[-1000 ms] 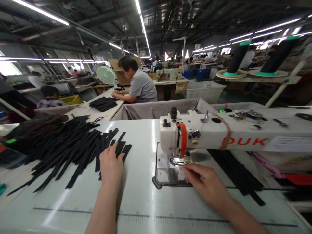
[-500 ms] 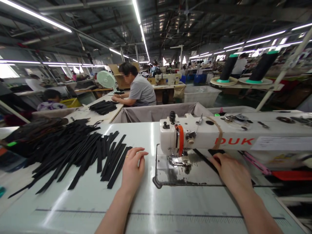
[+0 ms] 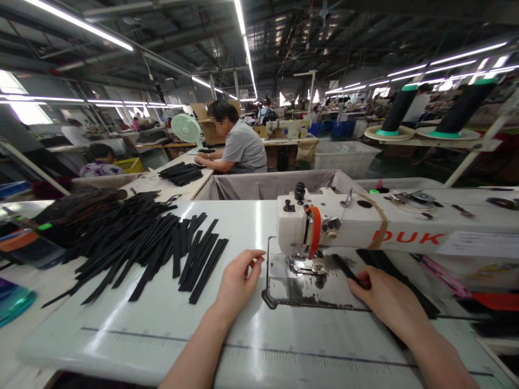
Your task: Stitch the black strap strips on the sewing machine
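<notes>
My right hand (image 3: 391, 305) has thumb and fingers closed on a black strip (image 3: 344, 266). The visible length of the strip runs obliquely from the fingers toward the machine head, to the right of the presser foot (image 3: 306, 268). I cannot tell how far it continues under the palm. My left hand (image 3: 238, 283) is raised just beside the edge of the metal plate (image 3: 294, 297); its thumb and index finger are bent toward each other, with nothing visible between them.

Caution: the held strip is close to the bundle of strips (image 3: 401, 278) beneath the machine arm (image 3: 409, 219). If I sweep the right hand outward, the similar dark pieces could snag or be dragged along. Because the grip is at one place only, the narrow strip could also pivot or twist. Moving the fingertips inward without watching the clearance would bring them near the needle area behind the orange guard (image 3: 315, 232).

On the desk (image 3: 154, 346), left of the plate, a small group of strips (image 3: 205, 265) lies beside a larger pile (image 3: 130, 243). The pieces overlap, so a careless pick could lift two or slide the neighbours. A backward reach with the left forearm could brush the nearer ends out of line.
</notes>
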{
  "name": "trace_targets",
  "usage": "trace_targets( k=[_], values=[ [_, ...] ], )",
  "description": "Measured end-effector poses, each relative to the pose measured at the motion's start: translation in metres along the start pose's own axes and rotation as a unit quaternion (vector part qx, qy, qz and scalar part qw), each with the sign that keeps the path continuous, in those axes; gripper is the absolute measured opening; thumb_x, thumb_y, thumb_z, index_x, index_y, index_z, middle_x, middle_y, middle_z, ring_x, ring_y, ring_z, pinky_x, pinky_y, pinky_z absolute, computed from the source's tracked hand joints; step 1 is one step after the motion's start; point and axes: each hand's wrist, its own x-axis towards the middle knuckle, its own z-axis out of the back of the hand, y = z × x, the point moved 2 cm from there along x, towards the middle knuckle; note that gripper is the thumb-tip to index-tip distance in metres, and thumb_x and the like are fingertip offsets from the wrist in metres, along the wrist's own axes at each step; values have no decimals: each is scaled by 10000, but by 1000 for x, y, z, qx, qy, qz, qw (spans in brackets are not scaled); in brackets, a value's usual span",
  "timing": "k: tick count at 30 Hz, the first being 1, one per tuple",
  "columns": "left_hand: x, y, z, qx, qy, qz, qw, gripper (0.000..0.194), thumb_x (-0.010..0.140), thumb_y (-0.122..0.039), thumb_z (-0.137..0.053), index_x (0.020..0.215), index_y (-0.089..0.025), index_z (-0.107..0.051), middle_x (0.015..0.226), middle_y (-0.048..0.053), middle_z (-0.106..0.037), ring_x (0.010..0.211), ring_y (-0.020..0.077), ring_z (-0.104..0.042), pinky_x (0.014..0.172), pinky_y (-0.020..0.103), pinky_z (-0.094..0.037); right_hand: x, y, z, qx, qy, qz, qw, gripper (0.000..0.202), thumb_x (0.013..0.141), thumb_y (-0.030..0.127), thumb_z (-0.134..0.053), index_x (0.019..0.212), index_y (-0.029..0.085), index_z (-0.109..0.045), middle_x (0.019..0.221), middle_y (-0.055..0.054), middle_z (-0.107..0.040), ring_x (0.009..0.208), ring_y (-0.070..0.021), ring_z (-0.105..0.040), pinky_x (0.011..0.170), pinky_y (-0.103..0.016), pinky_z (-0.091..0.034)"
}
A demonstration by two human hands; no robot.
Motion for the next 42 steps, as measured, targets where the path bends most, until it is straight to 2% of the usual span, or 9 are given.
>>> trace_targets(
  k=[4,7,10,14,17,20,23,28,42],
  values=[
    [-11,-15,-26,-192,133,122,965,263,912,-386,-543,965,-154,-656,749,34,-672,541,102,-535,510,219,-410,-30,6,2,102,-14,-18,994,172,781,417,-531,754,247,-522,631,-28,-647,569,-239,-651,511,-325,-490],
    [-21,-27,-49,-356,266,214,870,436,844,-505,-621,1099,-154,-589,850,56,-687,452,83,-528,399,198,-365,-62,42,2,276,77,48,957,249,843,496,-578,836,248,-563,648,20,-644,558,-174,-634,513,-242,-511],
    [-24,-30,-56,-417,286,244,828,493,733,-489,-745,1040,-139,-585,767,28,-660,451,78,-530,405,187,-385,-82,81,4,342,152,108,921,229,924,428,-523,818,237,-591,667,29,-639,603,-151,-641,560,-201,-518],
    [-17,-14,-50,-412,194,287,843,348,735,-420,-738,843,-131,-577,615,-34,-564,411,39,-428,397,166,-296,-74,101,8,341,128,281,888,321,993,224,-386,1238,249,-592,1091,-65,-679,1027,-187,-649,892,-274,-522],
    [-9,-1,-49,-320,144,277,895,236,773,-299,-684,910,-136,-582,644,-35,-562,430,61,-448,426,192,-333,-60,101,7,212,47,429,877,462,924,62,-387,1316,232,-564,1131,-106,-652,1034,-209,-631,869,-318,-543],
    [-4,3,-49,-185,53,182,964,283,815,-148,-591,1096,-159,-567,893,35,-633,626,122,-577,611,273,-493,-51,105,1,67,-46,500,862,505,842,-24,-373,1257,153,-600,1129,-124,-665,1019,-245,-634,833,-356,-572],
    [-7,-3,-48,-43,10,57,997,277,841,-101,-557,1105,-174,-601,1131,103,-611,992,216,-600,905,408,-501,-46,109,-8,16,-95,498,862,523,779,-58,-349,1203,93,-615,1109,-134,-688,990,-245,-656,807,-346,-588],
    [-16,-13,-54,86,89,-75,990,221,882,-93,-534,1046,-151,-671,1145,112,-677,1101,254,-591,1015,464,-473,-42,107,-19,12,-136,461,877,484,805,-40,-348,1181,72,-631,1111,-145,-701,1009,-221,-666,844,-334,-589],
    [-11,-6,-59,96,106,-76,987,279,921,-143,-531,1174,-131,-647,1284,74,-647,1206,229,-552,1069,391,-460,-38,104,-31,-3,-147,452,880,449,878,-5,-319,1171,44,-655,1165,-154,-692,1067,-238,-664,856,-337,-597]
  ],
)
